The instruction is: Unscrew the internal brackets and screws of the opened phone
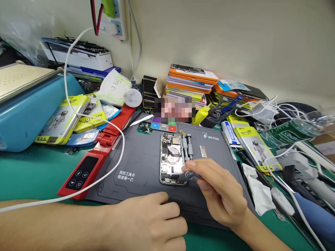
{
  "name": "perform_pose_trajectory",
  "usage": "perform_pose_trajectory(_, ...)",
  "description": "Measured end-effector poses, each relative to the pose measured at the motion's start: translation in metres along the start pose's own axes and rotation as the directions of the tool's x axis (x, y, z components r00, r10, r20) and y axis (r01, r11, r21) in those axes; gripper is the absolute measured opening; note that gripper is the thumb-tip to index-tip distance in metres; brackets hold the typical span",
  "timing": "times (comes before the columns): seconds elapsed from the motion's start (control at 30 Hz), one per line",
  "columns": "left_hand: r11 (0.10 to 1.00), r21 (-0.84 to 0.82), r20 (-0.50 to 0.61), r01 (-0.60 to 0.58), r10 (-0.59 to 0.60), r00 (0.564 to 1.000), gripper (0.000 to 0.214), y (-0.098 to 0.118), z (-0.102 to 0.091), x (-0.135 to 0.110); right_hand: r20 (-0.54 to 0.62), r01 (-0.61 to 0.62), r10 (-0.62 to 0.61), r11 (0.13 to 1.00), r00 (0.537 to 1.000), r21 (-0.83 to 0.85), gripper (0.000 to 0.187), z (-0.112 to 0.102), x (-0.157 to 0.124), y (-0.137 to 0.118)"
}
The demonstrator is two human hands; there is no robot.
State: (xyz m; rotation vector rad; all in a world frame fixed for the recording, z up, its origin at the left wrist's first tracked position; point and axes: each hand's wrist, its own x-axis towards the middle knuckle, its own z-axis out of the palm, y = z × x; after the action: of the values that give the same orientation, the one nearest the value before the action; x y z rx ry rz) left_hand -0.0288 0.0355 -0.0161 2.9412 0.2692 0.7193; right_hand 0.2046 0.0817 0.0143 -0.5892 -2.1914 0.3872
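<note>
Fingers (192, 168) of the right hand (222, 195) pinch a screwdriver (190, 174) at the opened phone's (171, 158) near right corner. Those of the left hand (149, 223) curl together, empty, on the grey mat's (141, 164) near edge. A red tool (89, 164) lies along the mat's left edge, a white cable (119, 139) crosses it, and two spare screwdrivers (187, 146) lie just right of the phone.

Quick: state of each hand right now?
Left hand: curled shut, nothing visible in it, resting on the mat.
Right hand: closed on a screwdriver at the opened phone.
</note>
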Motion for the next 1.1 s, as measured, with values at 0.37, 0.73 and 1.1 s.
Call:
perform_pose_trajectory(0.37, 0.999, 0.051, 0.024, -0.005, 0.004, 1.0, 0.018, 0.0, -0.001, 0.001, -0.001, -0.024, 0.024, 1.0, 1.0, 0.016, 0.059, 0.01, -0.001, 0.0)
perform_pose_trajectory(0.73, 1.0, 0.018, -0.042, -0.001, 0.002, 0.999, 0.026, 0.002, -0.002, 0.005, -0.158, -0.591, 0.577, 0.722, 0.801, -0.359, 0.043, -0.033, 0.014, 0.035)
perform_pose_trajectory(1.1, 1.0, 0.016, -0.068, 0.019, -0.018, 0.998, 0.028, 0.002, -0.001, 0.006, 0.012, -0.478, 0.599, 0.65, 0.8, -0.591, 0.018, -0.023, 0.008, 0.048)
